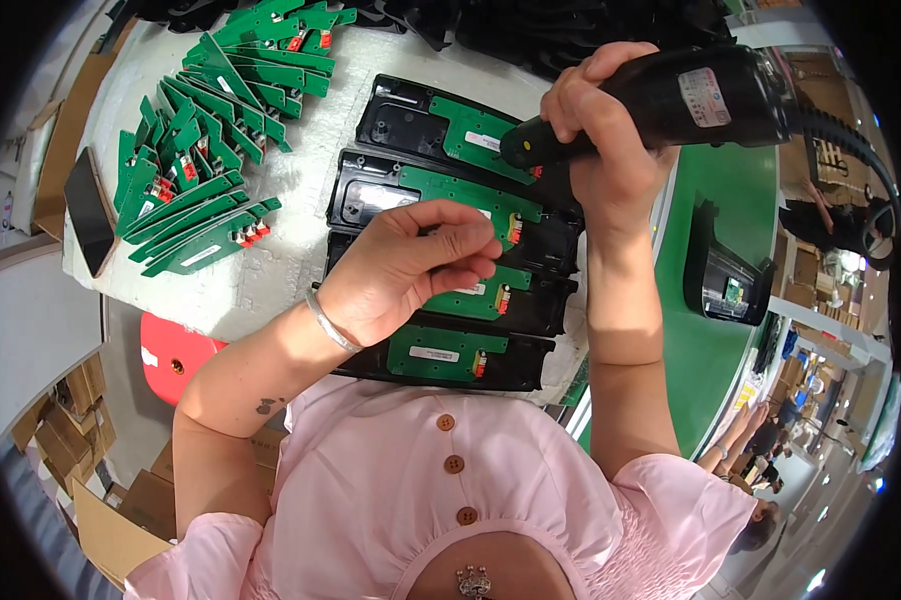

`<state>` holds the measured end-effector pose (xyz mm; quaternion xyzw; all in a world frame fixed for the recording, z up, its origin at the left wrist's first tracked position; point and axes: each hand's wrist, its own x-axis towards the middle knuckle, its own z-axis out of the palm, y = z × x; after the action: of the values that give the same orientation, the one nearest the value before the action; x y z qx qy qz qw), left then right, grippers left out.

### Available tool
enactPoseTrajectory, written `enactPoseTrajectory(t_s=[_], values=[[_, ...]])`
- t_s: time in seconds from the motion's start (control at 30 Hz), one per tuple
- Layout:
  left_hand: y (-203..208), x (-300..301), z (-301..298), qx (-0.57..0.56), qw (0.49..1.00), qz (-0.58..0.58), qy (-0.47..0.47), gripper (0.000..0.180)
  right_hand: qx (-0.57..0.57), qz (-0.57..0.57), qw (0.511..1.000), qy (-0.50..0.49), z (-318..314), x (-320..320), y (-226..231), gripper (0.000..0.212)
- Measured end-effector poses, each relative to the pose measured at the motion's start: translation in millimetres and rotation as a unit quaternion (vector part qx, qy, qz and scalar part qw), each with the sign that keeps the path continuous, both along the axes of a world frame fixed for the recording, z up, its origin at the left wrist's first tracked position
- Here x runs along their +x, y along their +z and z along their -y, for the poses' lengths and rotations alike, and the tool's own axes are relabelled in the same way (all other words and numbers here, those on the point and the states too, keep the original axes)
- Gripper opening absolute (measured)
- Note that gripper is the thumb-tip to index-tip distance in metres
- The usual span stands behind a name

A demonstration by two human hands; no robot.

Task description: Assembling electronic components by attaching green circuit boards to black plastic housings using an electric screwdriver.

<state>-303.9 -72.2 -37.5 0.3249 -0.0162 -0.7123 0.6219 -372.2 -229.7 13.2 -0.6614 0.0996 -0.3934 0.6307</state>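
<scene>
Housings of black plastic (545, 310), four in number, lie one beyond another in a row on the table (305, 190), and this row is the landmark for what follows. Each housing carries a green circuit board with a red-and-yellow connector or a part of one showing, so placing the boards looks done for all four. Fastening seems to be the step in hand. At the far end of the row, the right hand (610, 125) is wrapped around a black power driver (660, 105), its nose over the board in the farthest housing (390, 125); whether the tip touches a screw cannot be told.

Over the middle of the row hangs the left hand (410, 260), fingers curled in with the thumb near them; whether a small screw sits between them cannot be made out. It also hides part of the boards beneath.

How many screws are already in is too small to tell, so none of the four can safely be called finished. Plenty appears to be left: to the left of the row lies a large heap of loose green boards (220, 120). Well to the right of the row rests another black housing (715, 280) with a smaller green board inside.
</scene>
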Motion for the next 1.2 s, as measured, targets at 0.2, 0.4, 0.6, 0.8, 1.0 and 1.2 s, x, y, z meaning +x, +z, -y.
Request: enactPoseTrajectory(t_s=[0.2, 0.4, 0.6, 0.8, 1.0, 1.2], values=[[-7.6, 1.6, 7.8, 0.014, 0.993, -0.072, 0.095, 0.016, 0.014, 0.163, 0.981, 0.108, -15.4, -29.5, 42.1, 0.022], [-2.1, -0.8, 6.0, -0.023, 0.989, -0.119, 0.08, 0.017, 0.005, 0.156, 0.975, 0.159, -37.2, -48.4, 61.4, 0.025], [-10.2, -1.8, 3.1, -0.056, 0.981, -0.172, 0.069, 0.02, -0.005, 0.143, 0.974, 0.174, -37.7, -46.2, 59.7, 0.027], [12.7, -4.1, 6.4, 0.016, 0.987, -0.158, 0.029, 0.034, -0.033, 0.172, 0.977, 0.125, -33.2, -24.2, 39.1, 0.029], [3.0, -5.0, -6.3, -0.005, 0.995, -0.102, -0.01, 0.035, 0.028, 0.051, 0.998, 0.035, -6.9, 18.6, 1.5, 0.021], [0.1, -4.9, -15.5, -0.05, 0.997, -0.043, -0.042, 0.024, 0.012, 0.039, 0.999, 0.024, -7.7, 21.6, -1.6, 0.02]])
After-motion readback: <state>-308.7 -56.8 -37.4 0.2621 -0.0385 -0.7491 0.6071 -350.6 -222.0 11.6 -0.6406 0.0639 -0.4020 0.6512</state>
